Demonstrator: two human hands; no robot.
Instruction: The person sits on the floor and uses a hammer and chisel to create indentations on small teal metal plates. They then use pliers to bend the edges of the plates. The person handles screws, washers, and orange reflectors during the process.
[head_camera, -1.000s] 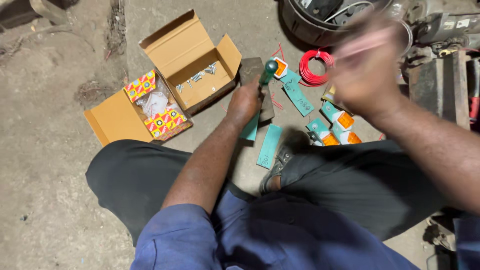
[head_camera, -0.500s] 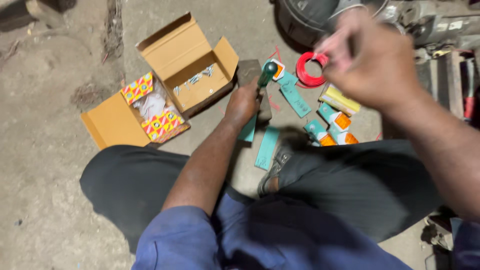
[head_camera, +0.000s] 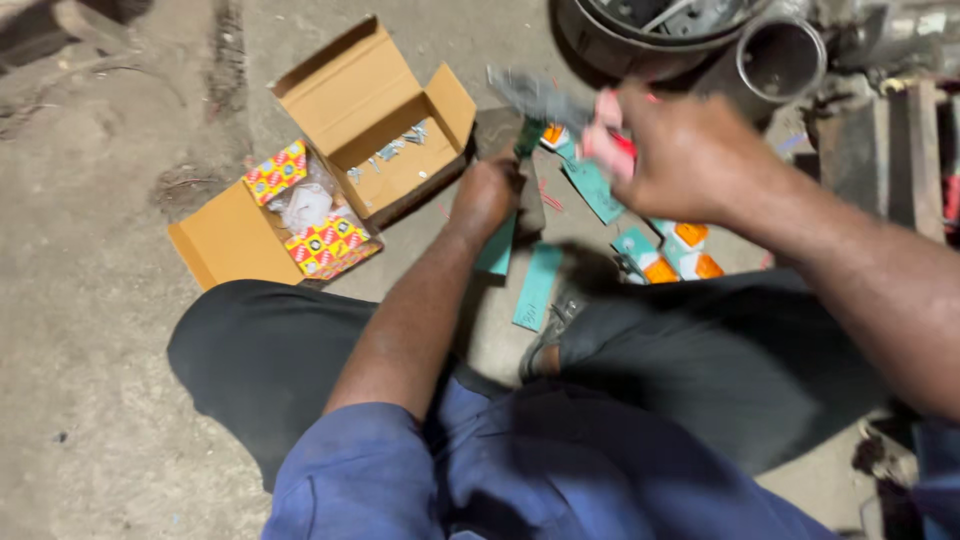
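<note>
Two teal cards (head_camera: 538, 287) by left hand (head_camera: 487, 195)

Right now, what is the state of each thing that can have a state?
Brown cardboard box: open, flaps up.
Green-handled tool: upright, gripped by left hand.
Right hand: raised, fingers closed on a blurred grey tool.
Teal and orange small cartons: lying on the floor.

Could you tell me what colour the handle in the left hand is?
Green: the handle sticks up from the left hand, best seen in the head view.
</note>
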